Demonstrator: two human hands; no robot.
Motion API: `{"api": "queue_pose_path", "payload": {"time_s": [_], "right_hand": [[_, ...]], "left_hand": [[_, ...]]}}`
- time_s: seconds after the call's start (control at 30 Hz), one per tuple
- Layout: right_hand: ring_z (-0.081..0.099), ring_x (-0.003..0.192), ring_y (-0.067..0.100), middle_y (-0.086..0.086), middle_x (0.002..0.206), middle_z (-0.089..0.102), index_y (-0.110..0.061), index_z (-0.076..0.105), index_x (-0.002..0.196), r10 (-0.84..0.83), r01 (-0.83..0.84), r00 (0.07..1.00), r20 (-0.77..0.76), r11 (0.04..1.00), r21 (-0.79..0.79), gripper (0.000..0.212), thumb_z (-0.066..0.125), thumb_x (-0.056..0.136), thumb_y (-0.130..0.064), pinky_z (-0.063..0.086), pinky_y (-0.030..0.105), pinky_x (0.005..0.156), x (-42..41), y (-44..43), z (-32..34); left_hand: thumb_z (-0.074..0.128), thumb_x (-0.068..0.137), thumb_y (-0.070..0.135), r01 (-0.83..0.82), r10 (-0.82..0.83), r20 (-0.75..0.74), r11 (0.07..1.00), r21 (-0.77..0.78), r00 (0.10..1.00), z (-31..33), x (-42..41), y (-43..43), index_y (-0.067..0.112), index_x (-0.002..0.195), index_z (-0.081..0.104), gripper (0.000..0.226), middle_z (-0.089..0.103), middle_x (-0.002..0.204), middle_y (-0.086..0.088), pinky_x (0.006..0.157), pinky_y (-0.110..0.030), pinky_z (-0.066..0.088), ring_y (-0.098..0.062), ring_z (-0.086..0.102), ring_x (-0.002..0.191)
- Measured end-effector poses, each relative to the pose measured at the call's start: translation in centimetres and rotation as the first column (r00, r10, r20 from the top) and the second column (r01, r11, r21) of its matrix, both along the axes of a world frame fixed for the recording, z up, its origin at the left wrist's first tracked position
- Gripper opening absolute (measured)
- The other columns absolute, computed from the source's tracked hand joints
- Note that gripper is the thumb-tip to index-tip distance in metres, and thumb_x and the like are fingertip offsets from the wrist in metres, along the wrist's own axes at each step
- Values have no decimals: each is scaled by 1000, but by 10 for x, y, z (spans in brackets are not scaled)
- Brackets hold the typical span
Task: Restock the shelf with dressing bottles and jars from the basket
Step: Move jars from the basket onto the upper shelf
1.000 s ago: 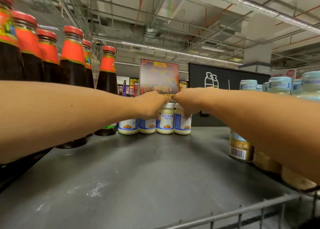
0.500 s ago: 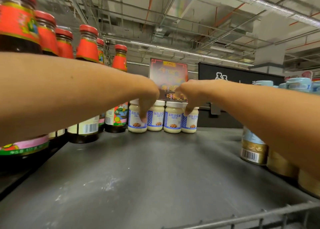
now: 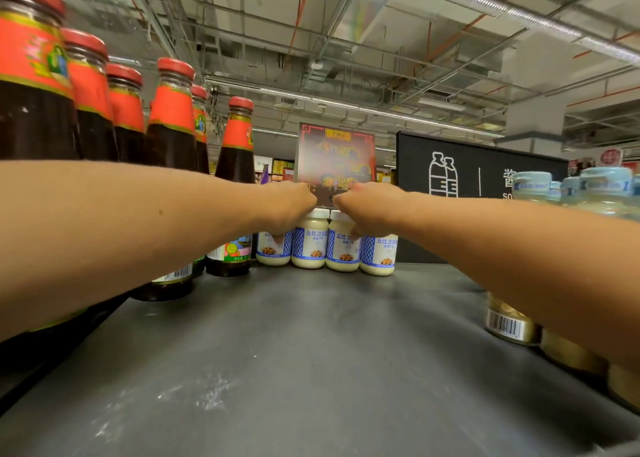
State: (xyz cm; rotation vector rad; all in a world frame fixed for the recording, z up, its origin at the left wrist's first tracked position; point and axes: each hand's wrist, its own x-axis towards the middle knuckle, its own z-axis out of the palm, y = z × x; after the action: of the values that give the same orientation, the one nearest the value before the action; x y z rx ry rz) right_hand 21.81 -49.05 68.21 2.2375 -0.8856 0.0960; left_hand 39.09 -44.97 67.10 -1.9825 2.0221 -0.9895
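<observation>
Several small white dressing jars with blue-and-white labels stand in a row at the back of the grey shelf point(image 3: 311, 352). My left hand point(image 3: 287, 207) curls over the top of the leftmost jar point(image 3: 273, 249). My right hand point(image 3: 367, 211) curls over the tops of the jars on the right, its fingers reaching down across a third jar point(image 3: 343, 252) and beside the end jar point(image 3: 379, 256). Between the hands a second jar point(image 3: 310, 245) shows its white lid. The basket is out of sight.
Tall dark sauce bottles point(image 3: 169, 134) with red caps line the left side of the shelf. Pale-capped jars point(image 3: 602, 193) and gold-labelled jars point(image 3: 509, 321) stand along the right. A printed sign point(image 3: 336, 155) and a black board point(image 3: 478, 176) rise behind the jars.
Both hands stay on the jar tops at the back of the shelf. The view has shifted lower and closer, and the right hand now reaches further down over the jars.
</observation>
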Motion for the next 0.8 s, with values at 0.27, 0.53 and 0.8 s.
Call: {"api": "queue_pose_path", "payload": {"time_s": [0.27,0.53,0.8], "right_hand": [[59,100,28,11,122,63,-10,47,136,-56,51,992,110,997,53,72,81,80,-41,49,37,76,4,-8,-2],[56,88,23,9,114,66,-9,58,127,-243,231,966,84,965,126,65,86,76,-36,47,33,71,-17,-12,3],[63,99,27,13,121,64,-8,57,129,-220,200,967,130,968,152,58,82,82,-30,50,32,75,-16,-15,-3]], "left_hand": [[90,67,38,-33,37,-45,996,78,998,3,-13,6,15,144,30,100,55,126,-11,78,-33,44,-27,56,108],[68,86,55,20,-18,46,998,-62,999,-7,-21,-2,14,133,40,68,60,115,-7,48,-28,33,-22,53,84],[65,89,51,-17,35,133,991,-132,991,-16,-15,1,13,132,40,63,55,102,-4,50,-33,36,-24,55,79]]}}
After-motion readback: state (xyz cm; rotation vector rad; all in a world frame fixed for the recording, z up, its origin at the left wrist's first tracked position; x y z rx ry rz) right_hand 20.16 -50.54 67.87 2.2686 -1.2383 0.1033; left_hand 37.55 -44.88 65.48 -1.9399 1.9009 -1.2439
